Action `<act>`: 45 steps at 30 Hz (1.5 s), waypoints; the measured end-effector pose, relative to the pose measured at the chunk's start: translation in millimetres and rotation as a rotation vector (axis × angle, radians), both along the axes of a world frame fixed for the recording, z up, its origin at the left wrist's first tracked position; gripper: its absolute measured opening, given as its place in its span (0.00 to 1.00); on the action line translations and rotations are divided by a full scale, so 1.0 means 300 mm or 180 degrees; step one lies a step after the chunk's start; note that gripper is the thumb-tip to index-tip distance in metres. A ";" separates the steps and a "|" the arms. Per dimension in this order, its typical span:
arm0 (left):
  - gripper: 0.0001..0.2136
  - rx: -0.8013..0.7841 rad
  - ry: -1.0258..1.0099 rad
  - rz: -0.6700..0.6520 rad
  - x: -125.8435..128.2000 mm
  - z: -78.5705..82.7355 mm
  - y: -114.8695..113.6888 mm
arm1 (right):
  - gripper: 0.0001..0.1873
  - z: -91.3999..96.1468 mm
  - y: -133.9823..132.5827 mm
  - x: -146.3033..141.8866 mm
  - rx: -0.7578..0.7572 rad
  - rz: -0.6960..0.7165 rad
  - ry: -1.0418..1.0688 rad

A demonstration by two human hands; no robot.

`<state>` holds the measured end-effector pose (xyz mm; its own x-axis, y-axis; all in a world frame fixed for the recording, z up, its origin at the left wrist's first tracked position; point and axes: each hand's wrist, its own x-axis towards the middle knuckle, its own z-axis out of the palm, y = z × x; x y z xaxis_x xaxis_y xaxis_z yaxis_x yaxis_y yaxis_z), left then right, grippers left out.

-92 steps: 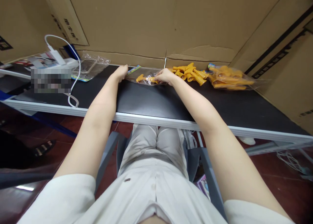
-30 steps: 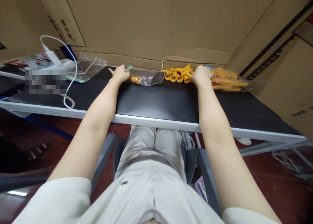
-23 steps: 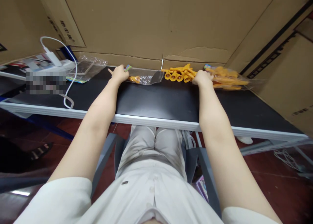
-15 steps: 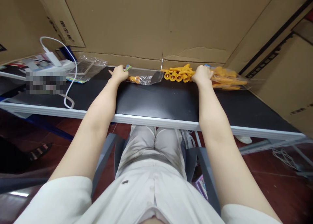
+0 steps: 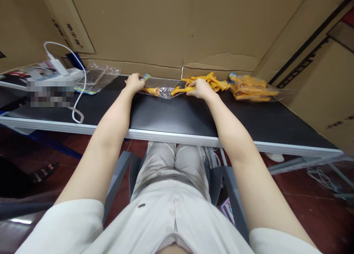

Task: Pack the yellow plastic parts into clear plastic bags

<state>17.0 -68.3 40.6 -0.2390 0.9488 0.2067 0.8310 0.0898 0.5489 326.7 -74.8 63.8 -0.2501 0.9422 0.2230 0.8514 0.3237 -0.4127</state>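
Note:
My left hand is closed on the left end of a clear plastic bag with a colourful label. An orange plastic piece lies inside that bag. My right hand grips another orange plastic piece, shaped like a small trumpet or horn, whose narrow end reaches over the right part of the bag. Behind and beside my right hand is a loose pile of similar orange pieces. Further right lies a filled clear bag of orange pieces.
A white cable and plug lie on the black table at left, beside flat clear packaging. A tall cardboard wall stands along the back edge. Another person's sandalled foot shows at lower left.
My right hand has moved left from the pile beside the filled bag, bringing an orange piece over to the open bag. My left hand has stayed at the bag's end.

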 end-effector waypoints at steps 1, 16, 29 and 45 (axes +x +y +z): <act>0.27 -0.0044 0.0023 0.0102 0.004 0.004 0.001 | 0.13 -0.005 0.002 -0.005 0.0018 0.0038 0.0019; 0.22 -0.0258 0.0431 -0.0105 0.064 0.053 -0.028 | 0.14 -0.062 0.034 -0.092 -0.0389 0.0542 0.0451; 0.29 -0.0198 0.0798 -0.0284 0.079 0.026 -0.018 | 0.27 -0.158 0.079 -0.199 -0.0413 0.0116 0.1718; 0.32 -0.0597 0.0902 -0.0437 0.101 0.010 -0.022 | 0.20 -0.160 0.073 -0.202 -0.0983 0.0537 0.2077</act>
